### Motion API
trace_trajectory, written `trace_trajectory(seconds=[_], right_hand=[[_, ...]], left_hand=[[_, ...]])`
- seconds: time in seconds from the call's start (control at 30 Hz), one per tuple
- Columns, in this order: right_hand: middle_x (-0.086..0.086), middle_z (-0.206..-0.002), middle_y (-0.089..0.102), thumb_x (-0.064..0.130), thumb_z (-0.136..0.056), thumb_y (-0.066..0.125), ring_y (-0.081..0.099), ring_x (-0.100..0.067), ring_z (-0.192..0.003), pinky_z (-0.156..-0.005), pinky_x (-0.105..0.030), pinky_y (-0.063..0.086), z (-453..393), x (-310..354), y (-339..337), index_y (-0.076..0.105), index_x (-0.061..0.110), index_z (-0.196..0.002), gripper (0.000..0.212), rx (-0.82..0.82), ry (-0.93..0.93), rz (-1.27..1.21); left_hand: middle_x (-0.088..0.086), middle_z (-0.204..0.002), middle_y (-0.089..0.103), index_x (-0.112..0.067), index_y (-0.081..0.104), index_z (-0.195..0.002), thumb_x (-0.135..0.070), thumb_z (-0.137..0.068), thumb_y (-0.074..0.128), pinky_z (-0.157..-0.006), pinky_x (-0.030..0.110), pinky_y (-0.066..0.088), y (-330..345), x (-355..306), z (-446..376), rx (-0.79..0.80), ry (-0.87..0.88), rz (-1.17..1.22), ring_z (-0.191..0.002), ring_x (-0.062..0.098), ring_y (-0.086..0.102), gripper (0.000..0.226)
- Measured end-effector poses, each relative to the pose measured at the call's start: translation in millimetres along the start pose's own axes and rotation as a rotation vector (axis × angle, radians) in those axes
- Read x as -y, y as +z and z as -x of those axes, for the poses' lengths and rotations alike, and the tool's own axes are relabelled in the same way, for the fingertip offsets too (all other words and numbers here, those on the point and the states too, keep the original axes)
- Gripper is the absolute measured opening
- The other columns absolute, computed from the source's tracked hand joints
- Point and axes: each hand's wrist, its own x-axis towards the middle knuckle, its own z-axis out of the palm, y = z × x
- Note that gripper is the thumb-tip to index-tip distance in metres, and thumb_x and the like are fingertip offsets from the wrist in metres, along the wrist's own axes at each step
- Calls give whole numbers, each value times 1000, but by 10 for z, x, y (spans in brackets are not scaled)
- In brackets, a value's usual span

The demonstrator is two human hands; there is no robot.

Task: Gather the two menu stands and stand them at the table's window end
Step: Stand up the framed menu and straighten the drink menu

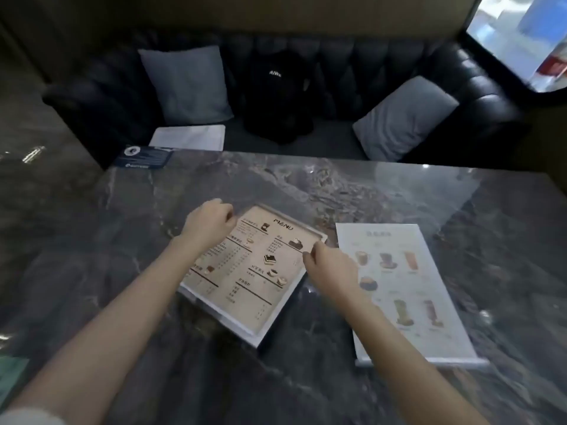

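A beige menu stand [254, 271] headed "MENU" lies flat and skewed on the dark marble table [368, 191]. My left hand [208, 223] is curled over its upper left corner. My right hand [328, 265] pinches its right edge with thumb and fingers. A second, white menu stand [405, 286] with drink pictures lies flat just right of it, its clear base toward me, touched by neither hand. The window [521, 41] shows at the top right.
Across the table stands a black leather sofa [478, 96] with two grey cushions [187, 84], a black backpack [276, 99] and a white sheet [190, 138]. A dark blue card [144, 157] lies at the table's far left corner.
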Motion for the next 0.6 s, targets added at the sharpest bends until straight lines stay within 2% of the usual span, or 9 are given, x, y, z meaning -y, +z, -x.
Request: trace_trajectory(seconds=[0.1, 0.17, 0.27, 0.37, 0.43, 0.5, 0.6], right_hand=[[-16, -106, 64, 29, -92, 40, 59, -35, -97, -66, -36, 41, 27, -26, 244, 49, 6, -104, 28, 5, 76, -118], [-13, -118, 58, 27, -88, 49, 54, -32, -109, -80, -39, 46, 64, -19, 409, 45, 7, -116, 35, -7, 138, -339], [-10, -125, 49, 18, -80, 62, 47, -24, -117, -93, -33, 43, 66, -15, 580, 41, 7, -125, 52, -72, 201, -637], [1, -115, 55, 11, -77, 66, 54, -14, -107, -83, -21, 45, 107, -23, 664, 41, 16, -117, 48, -52, 267, -896], [8, -102, 60, 10, -78, 67, 60, -8, -94, -75, -16, 49, 117, -32, 685, 41, 19, -113, 45, 17, 336, -1063], [1, -104, 66, 12, -78, 67, 65, -13, -93, -76, -24, 55, 87, -63, 705, 46, 10, -115, 43, 132, 436, -1184], [-10, -101, 70, 8, -80, 64, 70, -23, -88, -66, -29, 61, 31, -103, 688, 54, 1, -112, 34, 286, 494, -1286]], left_hand=[[11, -129, 51, -9, 53, -123, -29, -93, 43, -93, 40, 40, 189, 113, 21, 47, -53, -20, -119, 28, 47, 37], [12, -138, 45, -7, 46, -130, -30, -94, 41, -99, 43, 36, 306, 183, 56, 61, -104, -55, -126, 29, 42, 43], [17, -139, 44, -3, 41, -132, -35, -94, 39, -102, 45, 34, 425, 314, 74, 65, -209, -69, -128, 32, 40, 50], [19, -133, 49, -4, 43, -128, -42, -94, 34, -98, 46, 37, 534, 416, 101, 139, -300, -60, -123, 34, 45, 52], [18, -124, 57, -6, 47, -120, -46, -95, 30, -88, 43, 42, 559, 439, 96, 190, -323, -31, -113, 34, 53, 50], [16, -118, 60, -7, 49, -117, -48, -95, 32, -79, 38, 42, 541, 452, 69, 226, -344, 38, -107, 33, 57, 49], [13, -114, 62, -6, 52, -118, -46, -93, 41, -75, 34, 40, 524, 489, 37, 224, -362, 154, -103, 31, 57, 49]])
